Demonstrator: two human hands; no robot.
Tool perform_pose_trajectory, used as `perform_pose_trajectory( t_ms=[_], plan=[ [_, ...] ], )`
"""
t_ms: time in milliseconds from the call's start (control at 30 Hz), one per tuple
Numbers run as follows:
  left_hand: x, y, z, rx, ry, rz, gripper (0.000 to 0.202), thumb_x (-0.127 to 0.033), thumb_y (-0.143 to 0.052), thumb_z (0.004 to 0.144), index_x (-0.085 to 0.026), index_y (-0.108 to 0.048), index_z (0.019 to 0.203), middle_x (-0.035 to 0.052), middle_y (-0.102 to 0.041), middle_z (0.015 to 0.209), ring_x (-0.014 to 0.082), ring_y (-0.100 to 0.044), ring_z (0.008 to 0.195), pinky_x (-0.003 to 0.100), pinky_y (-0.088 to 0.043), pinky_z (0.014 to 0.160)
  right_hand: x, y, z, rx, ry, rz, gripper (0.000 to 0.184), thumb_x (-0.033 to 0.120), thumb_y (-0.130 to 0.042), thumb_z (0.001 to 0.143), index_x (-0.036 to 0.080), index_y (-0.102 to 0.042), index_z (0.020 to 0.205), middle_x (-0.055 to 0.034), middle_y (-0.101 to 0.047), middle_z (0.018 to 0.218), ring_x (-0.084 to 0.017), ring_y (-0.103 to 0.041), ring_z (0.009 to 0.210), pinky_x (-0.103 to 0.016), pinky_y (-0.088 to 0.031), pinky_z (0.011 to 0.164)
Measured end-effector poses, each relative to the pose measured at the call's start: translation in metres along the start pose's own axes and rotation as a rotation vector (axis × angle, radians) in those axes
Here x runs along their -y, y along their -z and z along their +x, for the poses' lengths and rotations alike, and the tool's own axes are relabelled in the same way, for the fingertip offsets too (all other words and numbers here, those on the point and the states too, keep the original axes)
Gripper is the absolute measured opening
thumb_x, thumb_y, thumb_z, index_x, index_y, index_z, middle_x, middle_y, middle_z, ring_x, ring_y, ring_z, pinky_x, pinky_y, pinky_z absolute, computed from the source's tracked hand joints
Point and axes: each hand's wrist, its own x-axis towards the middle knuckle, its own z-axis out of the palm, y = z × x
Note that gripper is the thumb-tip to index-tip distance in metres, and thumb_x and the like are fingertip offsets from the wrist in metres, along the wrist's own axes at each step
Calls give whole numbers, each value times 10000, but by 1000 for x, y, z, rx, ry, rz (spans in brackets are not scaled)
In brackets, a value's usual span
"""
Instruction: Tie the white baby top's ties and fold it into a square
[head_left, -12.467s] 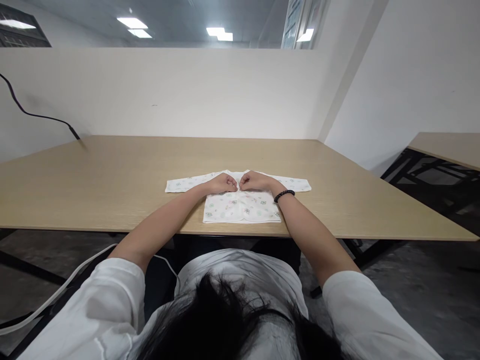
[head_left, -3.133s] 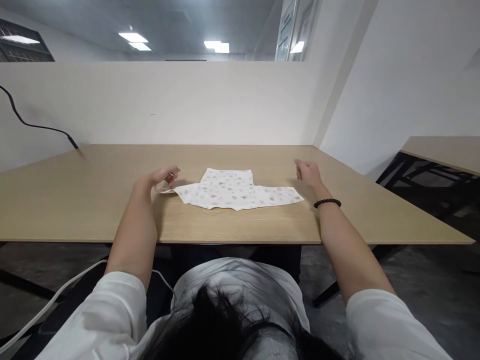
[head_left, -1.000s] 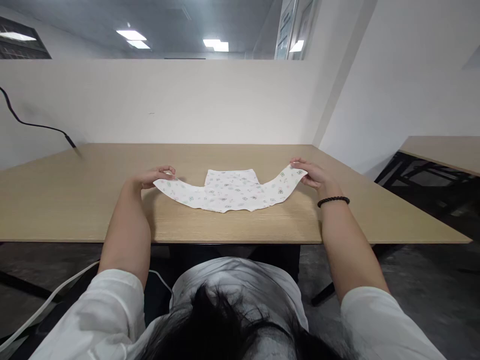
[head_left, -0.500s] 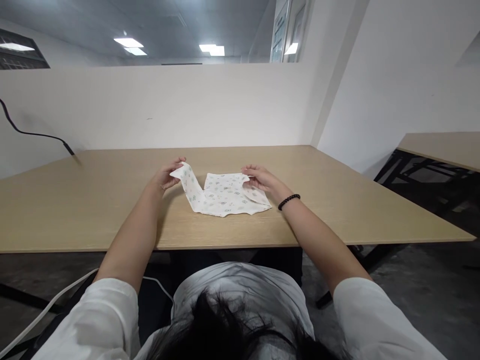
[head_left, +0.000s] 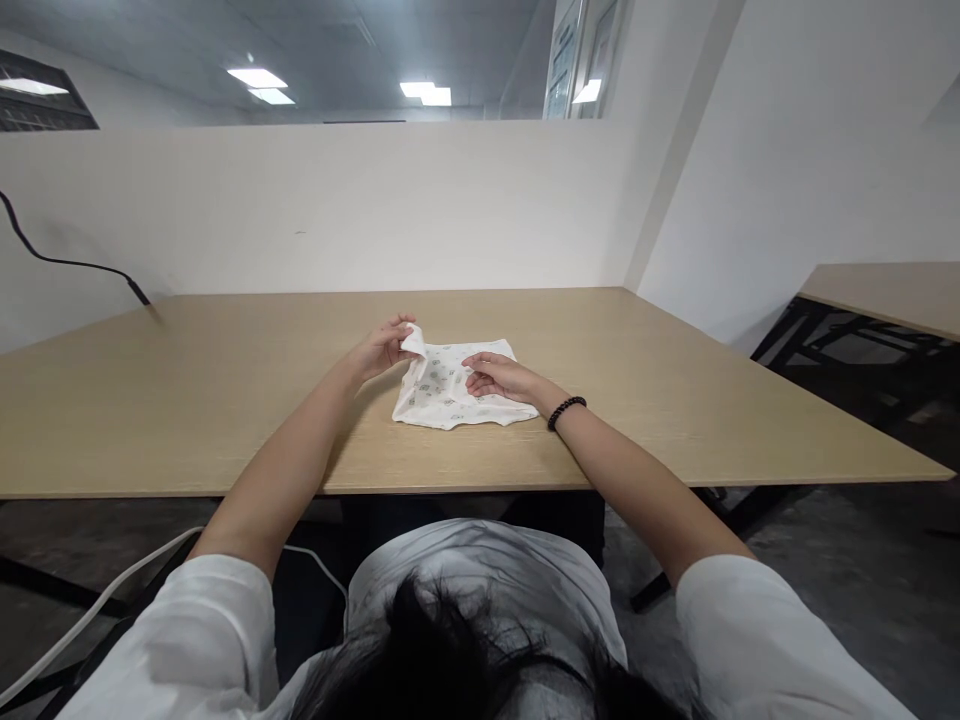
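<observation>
A small white baby shirt (head_left: 431, 400) with a scattered grey-green print lies on the wooden table in front of me. My left hand (head_left: 391, 342) is closed on the end of its left sleeve, which it lifts off the table and bends inward. My right hand (head_left: 499, 377), wearing a black bead bracelet (head_left: 566, 411) at the wrist, reaches over the right half of the shirt. Its curled fingers hold the right sleeve, folded in toward the middle; the fingertips partly hide the cloth there.
The table's (head_left: 247, 400) front edge runs close to my body. A white wall (head_left: 390, 210) rises behind it. At the back left hangs a black cable (head_left: 82, 264); a white cable (head_left: 97, 605) runs by my left arm. Another table (head_left: 892, 295) stands to the right.
My left hand has moved right, bringing the left sleeve in over the shirt's left side. My right hand has moved slightly left and nearer me, with the right sleeve turned inward.
</observation>
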Motion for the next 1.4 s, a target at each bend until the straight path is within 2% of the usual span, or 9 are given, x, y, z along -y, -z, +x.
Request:
perform_pose_trajectory(
  t_ms=[100, 233, 333, 533, 667, 833, 1067, 1233, 1400],
  plan=[
    [11, -12, 4, 46, 29, 55, 356, -167, -810, 690, -189, -605, 981, -38, -665, 759, 108, -654, 666, 265, -576, 722, 0, -2, -1, -36, -7, 15, 110, 267, -586, 989, 160, -614, 986, -40, -678, 702, -128, -664, 624, -229, -594, 638],
    [26, -32, 2, 156, 68, 186, 489, -184, -857, 672, -194, -579, 1074, 9, -714, 873, 157, -699, 822, 320, -557, 829, 0, -4, -1, -18, 0, 49, 343, 451, -500, 1018, 152, -624, 903, -66, -671, 718, -144, -648, 635, -245, -576, 624],
    [35, -43, -1, 248, 84, 249, 529, -202, -866, 688, -197, -563, 1121, 53, -719, 1008, 176, -695, 921, 363, -532, 892, -3, -5, 1, -18, 42, 43, 385, 529, -552, 968, 164, -615, 864, -37, -636, 680, -144, -604, 605, -253, -539, 580],
    [46, -34, 3, 215, -18, 404, 480, -243, -833, 721, -210, -580, 1128, 80, -678, 1123, 197, -659, 1008, 390, -511, 912, -9, -2, 1, -152, 116, -277, 261, 264, -752, 774, 187, -582, 957, 78, -491, 561, -101, -453, 483, -220, -340, 465],
    [49, -30, 3, 121, -160, 586, 384, -289, -791, 733, -211, -618, 1067, 92, -655, 1177, 234, -612, 1119, 406, -487, 956, -10, 0, -3, -305, 216, -602, 324, 180, -701, 747, 216, -546, 1030, 64, -559, 639, -131, -523, 563, -241, -379, 541],
    [52, -49, -8, 182, -223, 848, 373, -361, -674, 828, -206, -638, 1166, 113, -630, 1294, 295, -541, 1259, 441, -427, 1054, -9, 2, -5, -425, 313, -909, 314, 150, -701, 723, 218, -578, 1004, 7, -658, 808, -174, -590, 757, -271, -412, 673],
    [60, -57, -8, 215, -178, 1194, 414, -348, -562, 866, -199, -619, 1248, 123, -648, 1273, 327, -586, 1167, 461, -439, 1020, -11, 2, -3, -293, 289, -848, 192, 174, -698, 714, 181, -641, 897, -5, -650, 817, -149, -564, 738, -260, -402, 682],
    [55, -54, -7, 172, -192, 1236, 471, -450, -699, 768, -208, -666, 1172, 116, -641, 1169, 336, -581, 1119, 460, -437, 1011, -7, 1, -4, -217, 272, -770, 74, 206, -654, 720, 182, -584, 720, 42, -515, 650, -121, -462, 615, -255, -340, 594],
    [48, -53, -7, 202, -225, 1144, 384, -518, -726, 744, -204, -710, 966, 82, -652, 1005, 290, -608, 964, 395, -480, 878, 0, -2, -9, -108, 250, -551, 130, 313, -628, 802, 209, -551, 796, 44, -478, 669, -112, -419, 574, -238, -317, 528]
  ],
)
